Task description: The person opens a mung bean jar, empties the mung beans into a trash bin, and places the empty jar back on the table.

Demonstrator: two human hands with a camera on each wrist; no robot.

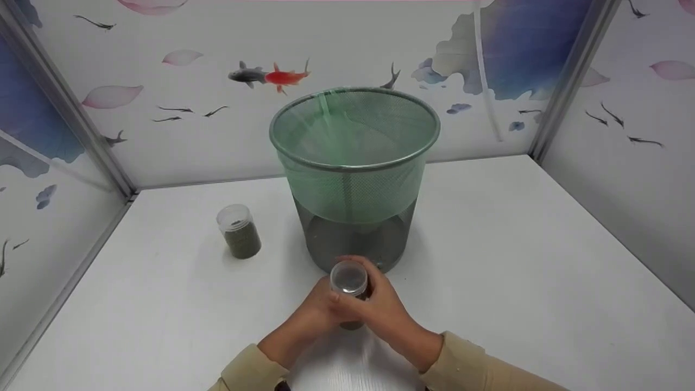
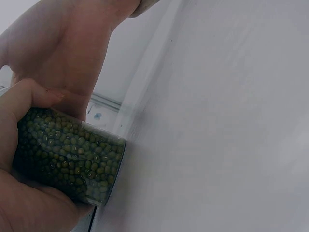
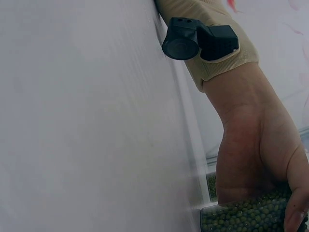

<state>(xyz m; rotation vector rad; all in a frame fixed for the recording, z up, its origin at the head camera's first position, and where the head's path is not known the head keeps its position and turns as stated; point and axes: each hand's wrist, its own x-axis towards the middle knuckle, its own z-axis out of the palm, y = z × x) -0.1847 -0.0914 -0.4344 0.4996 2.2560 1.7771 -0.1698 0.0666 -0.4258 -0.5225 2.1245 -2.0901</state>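
Both hands hold one clear jar [image 1: 348, 278] upright, low in front of the bin. Green mung beans [image 2: 72, 154] fill its lower part in the left wrist view. My left hand [image 1: 315, 309] grips the jar's body from the left, thumb and fingers curled round it. From the right, my right hand [image 1: 390, 309] curls around the jar's upper part, thumb in front and fingers behind. The jar's clear top faces up between the hands. In the right wrist view, the jar's bean-filled base [image 3: 241, 217] shows below the left wrist.
A second clear jar [image 1: 242, 239] with dark green contents stands on the white table [image 1: 163, 304] to the left. Behind the hands stands a wire-mesh waste bin [image 1: 353, 244], lined with a green bag [image 1: 358, 190]. Printed panels [image 1: 190, 130] enclose the back and sides.
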